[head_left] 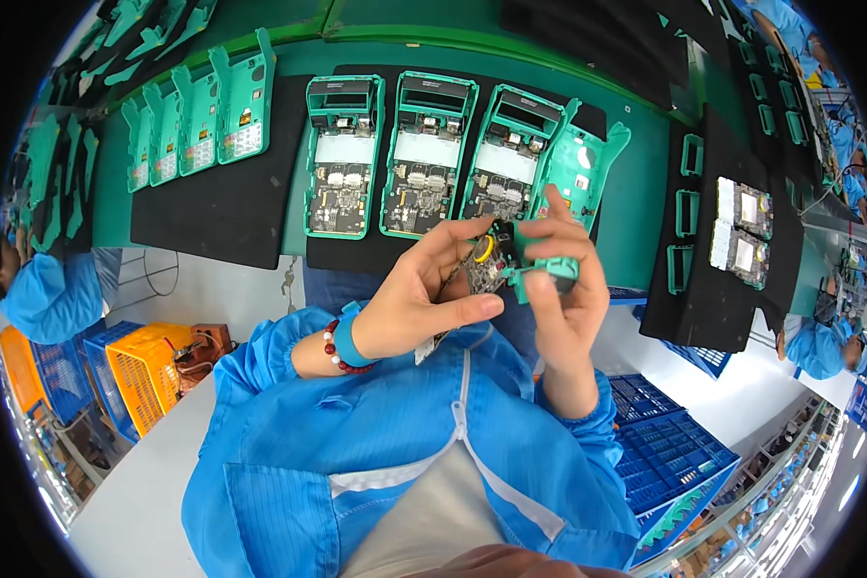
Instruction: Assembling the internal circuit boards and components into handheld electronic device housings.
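Observation:
Above my lap, close to the table's near edge, my left hand grips a circuit board that carries a round yellow part. A small green plastic frame is pinched by the fingers of my right hand, right up against the board's right end. Whether the two parts are joined there I cannot tell. Just beyond my hands, three green device housings with boards fitted inside lie in a row on a black mat. An open green shell leans beside the rightmost one, partly hidden by my right fingers.
Several green shells stand in a row at the far left. To the right, small green frames and white-and-black boards rest on a dark mat. Yellow and blue crates flank me. Other people in blue work nearby.

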Demonstrator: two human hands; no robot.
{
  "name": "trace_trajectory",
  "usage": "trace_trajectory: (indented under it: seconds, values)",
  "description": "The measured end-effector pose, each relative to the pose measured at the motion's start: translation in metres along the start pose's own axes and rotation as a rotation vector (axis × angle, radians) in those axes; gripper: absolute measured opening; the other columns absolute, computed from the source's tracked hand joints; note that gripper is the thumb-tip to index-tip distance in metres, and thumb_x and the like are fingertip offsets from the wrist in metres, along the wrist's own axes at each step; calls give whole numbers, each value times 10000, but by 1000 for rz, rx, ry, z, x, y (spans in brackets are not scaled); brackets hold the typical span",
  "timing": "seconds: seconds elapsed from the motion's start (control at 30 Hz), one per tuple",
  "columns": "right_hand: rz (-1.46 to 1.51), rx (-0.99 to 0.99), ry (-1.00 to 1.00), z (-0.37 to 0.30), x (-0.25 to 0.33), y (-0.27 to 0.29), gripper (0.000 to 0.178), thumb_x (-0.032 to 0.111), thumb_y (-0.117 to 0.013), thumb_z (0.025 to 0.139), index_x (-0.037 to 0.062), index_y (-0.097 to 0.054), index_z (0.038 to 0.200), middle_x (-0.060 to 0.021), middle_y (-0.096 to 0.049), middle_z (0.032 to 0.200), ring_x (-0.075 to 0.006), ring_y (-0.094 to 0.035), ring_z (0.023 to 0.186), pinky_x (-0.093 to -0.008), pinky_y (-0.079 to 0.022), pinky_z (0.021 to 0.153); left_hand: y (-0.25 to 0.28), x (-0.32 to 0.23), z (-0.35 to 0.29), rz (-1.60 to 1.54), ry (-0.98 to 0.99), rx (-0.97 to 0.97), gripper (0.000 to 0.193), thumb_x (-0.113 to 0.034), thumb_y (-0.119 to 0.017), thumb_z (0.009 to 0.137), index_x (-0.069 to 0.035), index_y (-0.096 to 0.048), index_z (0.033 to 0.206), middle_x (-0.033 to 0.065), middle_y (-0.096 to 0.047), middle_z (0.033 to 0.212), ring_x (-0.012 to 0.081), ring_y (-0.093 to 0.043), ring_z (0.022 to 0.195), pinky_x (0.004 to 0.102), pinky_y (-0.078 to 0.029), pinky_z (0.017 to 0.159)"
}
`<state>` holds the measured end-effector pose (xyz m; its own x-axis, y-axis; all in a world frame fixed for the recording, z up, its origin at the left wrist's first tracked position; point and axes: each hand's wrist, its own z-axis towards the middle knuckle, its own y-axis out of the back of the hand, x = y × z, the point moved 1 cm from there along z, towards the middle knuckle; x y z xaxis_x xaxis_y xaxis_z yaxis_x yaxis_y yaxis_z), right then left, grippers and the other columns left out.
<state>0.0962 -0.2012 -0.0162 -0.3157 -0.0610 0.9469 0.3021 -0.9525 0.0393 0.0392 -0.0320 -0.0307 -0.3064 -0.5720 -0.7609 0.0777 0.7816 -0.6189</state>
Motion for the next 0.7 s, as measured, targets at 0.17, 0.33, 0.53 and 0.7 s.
trace_trajectory:
  seconds: [0.17,0.33,0.53,0.7]
  values:
    - [32,-18,50,-14,-21,12,88,108,-658,914,44,-634,860,-129,-672,1136,-450,-396,1403,-552,-287,1143,-4,6,-2,315,-148,-73,828,-58,-819,808,-29,-354,1492,97,-533,1369,164,-560,1184,305,-489,934]
    - [128,33,-43,-10,-9,8,593,129,-757,831,1,-460,1328,-216,-503,1380,-359,-430,1373,-492,-363,1121,-6,-5,-7,1037,-400,-170,898,-169,-890,687,-60,-430,1450,131,-630,1210,293,-622,1015,416,-470,884]
    - [210,157,-11,-18,-18,24,970,28,-872,691,-11,-299,1473,-272,-471,1418,-311,-514,1301,-419,-456,1063,-2,-7,-8,1468,-729,-17,684,-190,-851,698,-82,-564,1309,51,-673,1129,227,-610,854,351,-430,739]
    - [69,150,63,-21,-12,44,1104,310,-997,490,30,-496,1433,-263,-437,1504,-435,-377,1425,-551,-261,1177,-13,-10,-5,643,-125,15,631,-84,-822,814,-33,-492,1349,111,-602,1250,134,-607,1067,310,-512,823]
